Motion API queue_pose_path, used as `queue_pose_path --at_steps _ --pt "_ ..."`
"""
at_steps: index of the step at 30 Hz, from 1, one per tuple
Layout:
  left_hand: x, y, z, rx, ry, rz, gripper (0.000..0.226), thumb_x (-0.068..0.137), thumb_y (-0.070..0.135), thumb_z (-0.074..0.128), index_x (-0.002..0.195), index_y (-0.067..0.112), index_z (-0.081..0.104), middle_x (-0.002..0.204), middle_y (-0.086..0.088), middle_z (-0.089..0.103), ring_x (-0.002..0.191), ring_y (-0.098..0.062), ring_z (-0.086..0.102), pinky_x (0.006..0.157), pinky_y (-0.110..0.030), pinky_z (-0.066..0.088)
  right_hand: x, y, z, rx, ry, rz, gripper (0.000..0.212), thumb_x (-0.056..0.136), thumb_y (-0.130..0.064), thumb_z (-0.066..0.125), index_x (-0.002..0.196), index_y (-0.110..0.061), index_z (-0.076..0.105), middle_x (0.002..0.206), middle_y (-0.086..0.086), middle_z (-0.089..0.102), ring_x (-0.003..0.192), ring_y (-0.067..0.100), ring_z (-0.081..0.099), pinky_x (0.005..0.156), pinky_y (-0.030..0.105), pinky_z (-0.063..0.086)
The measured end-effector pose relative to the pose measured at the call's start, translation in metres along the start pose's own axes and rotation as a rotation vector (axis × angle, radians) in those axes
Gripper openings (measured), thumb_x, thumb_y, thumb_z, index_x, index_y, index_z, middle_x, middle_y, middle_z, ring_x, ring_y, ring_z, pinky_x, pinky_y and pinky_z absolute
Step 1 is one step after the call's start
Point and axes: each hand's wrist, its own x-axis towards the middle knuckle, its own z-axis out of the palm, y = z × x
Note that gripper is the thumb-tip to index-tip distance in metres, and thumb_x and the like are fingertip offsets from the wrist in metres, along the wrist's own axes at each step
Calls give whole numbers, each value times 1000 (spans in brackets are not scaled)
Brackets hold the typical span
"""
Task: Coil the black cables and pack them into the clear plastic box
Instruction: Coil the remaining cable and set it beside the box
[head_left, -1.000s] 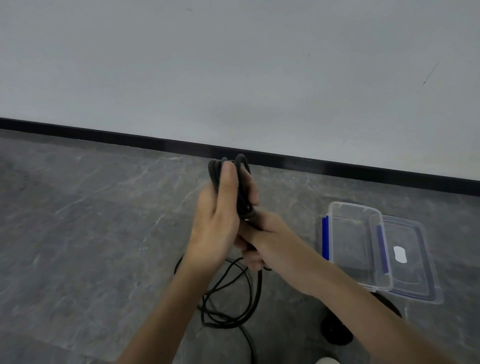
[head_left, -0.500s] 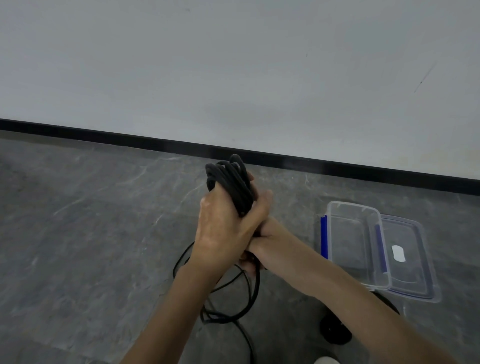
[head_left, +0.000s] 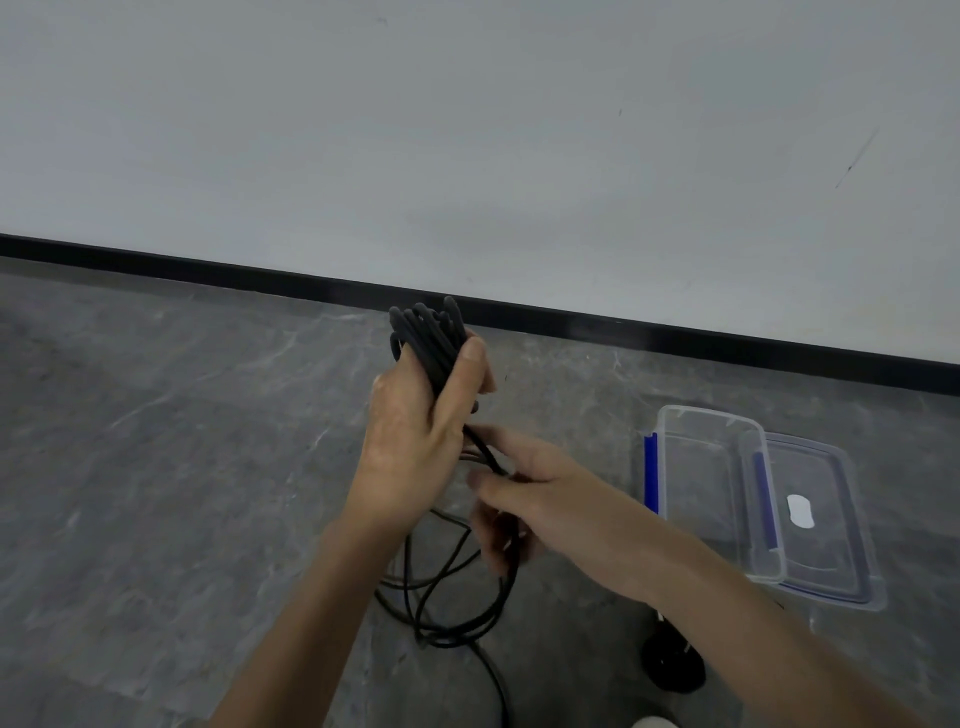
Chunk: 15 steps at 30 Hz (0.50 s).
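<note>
My left hand (head_left: 415, 441) grips a bundle of black cable loops (head_left: 426, 332) that stick up above its fingers, held above the grey floor. A strand runs from the bundle down to my right hand (head_left: 519, 499), whose fingers curl round it just below and right of the left hand. More of the same cable hangs in loose loops (head_left: 447, 597) under both hands and trails toward the bottom edge. The clear plastic box (head_left: 711, 493) with a blue clip lies open on the floor to the right, apart from both hands.
The box's clear lid (head_left: 826, 525) with blue trim lies flat against the box's right side. A black round object (head_left: 672, 662) sits on the floor under my right forearm. A white wall with a black skirting (head_left: 208, 267) runs behind.
My right hand has slid down and away from the bundle along the strand. My left hand's thumb now lies up along the loops, and the bundle sits slightly higher.
</note>
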Motion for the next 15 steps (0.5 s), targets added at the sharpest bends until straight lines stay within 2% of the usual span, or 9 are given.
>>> queue_pose_path --at_steps 4,7,10,11,13,15 --pt "0 -3 -5 133 -40 -40 28 94 44 42 90 20 57 71 -1 63 67 -11 62 56 -23 51 4 0 -1 -84 43 3 22 101 -15 45 116 -7 58 60 -2 52 53 8 47 58 23 42" --pt "-2 1 -2 182 -98 5 13 94 36 48 84 28 51 56 6 52 53 -2 57 47 -11 41 4 0 -4 -143 49 -5 21 100 -12 46 114 -4 60 63 1 57 56 14 54 59 27 47" --pt "0 1 -4 182 -77 11 9 94 30 54 89 23 52 60 9 51 57 5 57 53 -6 41 3 1 -8 -38 7 9 20 97 -11 51 113 -4 60 66 1 59 66 21 62 73 40 55" --pt "1 0 -6 180 -53 7 11 93 33 54 93 22 52 63 8 52 61 6 57 55 -6 41 3 1 -9 12 -3 17 20 97 -11 52 114 -5 60 63 -1 58 65 18 61 71 38 54" --pt "1 -2 -9 180 -26 4 19 88 42 50 93 24 50 68 6 55 67 8 58 59 -5 41 4 1 -11 67 1 14 23 97 -10 52 117 -4 60 58 -4 49 56 10 51 60 27 48" --pt "1 -5 -9 201 -37 6 39 82 54 45 97 19 51 73 3 57 75 6 58 63 -4 41 4 -1 -12 78 21 -19 25 97 -10 50 117 2 60 58 -4 42 51 7 41 53 19 39"
